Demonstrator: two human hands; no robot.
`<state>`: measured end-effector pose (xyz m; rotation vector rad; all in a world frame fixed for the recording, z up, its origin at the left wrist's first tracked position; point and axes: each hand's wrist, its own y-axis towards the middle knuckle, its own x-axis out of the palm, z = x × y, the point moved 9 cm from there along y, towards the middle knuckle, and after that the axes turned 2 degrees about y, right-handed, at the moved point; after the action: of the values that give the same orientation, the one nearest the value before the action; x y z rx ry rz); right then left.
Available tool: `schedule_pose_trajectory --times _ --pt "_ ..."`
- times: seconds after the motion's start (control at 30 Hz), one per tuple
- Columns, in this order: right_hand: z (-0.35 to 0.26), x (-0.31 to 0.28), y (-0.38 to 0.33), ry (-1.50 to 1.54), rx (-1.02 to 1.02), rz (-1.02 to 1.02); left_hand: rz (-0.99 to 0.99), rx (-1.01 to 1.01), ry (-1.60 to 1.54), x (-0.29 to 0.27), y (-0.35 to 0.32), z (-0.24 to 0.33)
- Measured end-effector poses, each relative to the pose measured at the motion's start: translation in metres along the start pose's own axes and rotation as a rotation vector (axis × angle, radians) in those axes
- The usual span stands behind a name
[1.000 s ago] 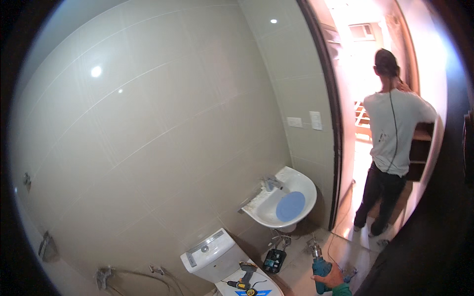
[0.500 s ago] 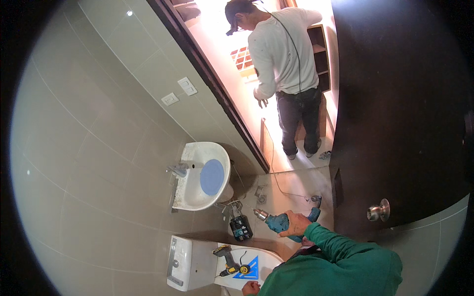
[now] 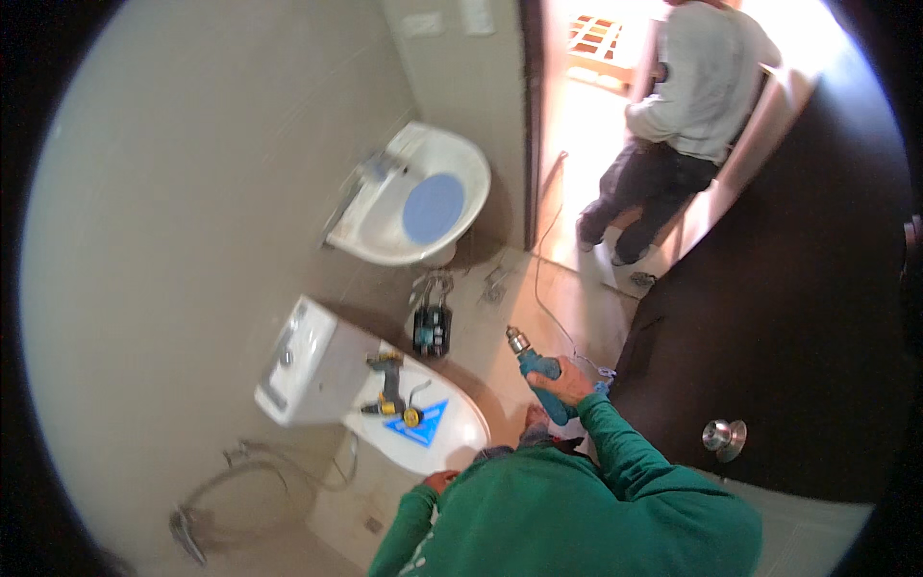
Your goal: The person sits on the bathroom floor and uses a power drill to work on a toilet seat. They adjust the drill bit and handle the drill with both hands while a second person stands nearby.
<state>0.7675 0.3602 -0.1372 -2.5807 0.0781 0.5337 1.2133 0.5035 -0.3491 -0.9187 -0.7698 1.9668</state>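
My right hand (image 3: 569,383) is wrapped round a teal power drill (image 3: 546,377), held in the air with its metal chuck tilted up and left. Below me, my left hand (image 3: 440,481) is beside the rounded edge of the closed white toilet lid (image 3: 461,447); its fingers are blurred and partly hidden by my green sleeve. On that lid lie a yellow-and-black cordless drill (image 3: 388,380), a small yellow round thing like a tape measure (image 3: 412,417), and a blue triangular set square (image 3: 428,425).
A white sink (image 3: 385,231) holding a blue round piece hangs on the left wall. On the floor below stands an open black tool case (image 3: 433,331). A cord (image 3: 544,298) runs through the doorway, where another person (image 3: 702,96) stands. The dark door (image 3: 788,288) is at right.
My view has turned, so the toilet shows more fully and a shower hose has come in at lower left. The other person now leans to one side. My right hand still holds the drill.
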Motion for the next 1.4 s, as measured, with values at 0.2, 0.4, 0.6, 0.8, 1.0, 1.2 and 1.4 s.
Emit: schedule_pose_trajectory --times 0.2,0.4,0.6,0.8,1.0,1.2,1.4 --pt "0.037 0.040 0.024 -0.241 0.130 -0.201 -0.086 -0.053 -0.241 0.064 -0.024 -0.010" --pt "0.073 0.074 0.022 -0.441 0.171 -0.326 0.088 -0.188 -0.242 0.042 -0.063 0.039" --pt "0.065 0.108 -0.008 -0.100 0.164 -0.611 0.288 -0.066 -0.343 0.028 -0.035 0.039" --pt "0.029 0.116 -0.015 -0.219 0.319 -0.656 0.521 0.033 -0.363 -0.037 -0.028 0.060" --pt "0.012 0.120 -0.006 -0.305 0.266 -0.681 0.758 0.131 -0.318 -0.085 -0.044 0.065" --pt "0.054 0.134 -0.002 -0.343 0.260 -0.759 0.810 0.177 -0.272 -0.095 -0.053 0.048" --pt "0.094 0.147 0.003 -0.372 0.277 -0.820 0.799 0.262 -0.230 -0.103 -0.058 0.028"
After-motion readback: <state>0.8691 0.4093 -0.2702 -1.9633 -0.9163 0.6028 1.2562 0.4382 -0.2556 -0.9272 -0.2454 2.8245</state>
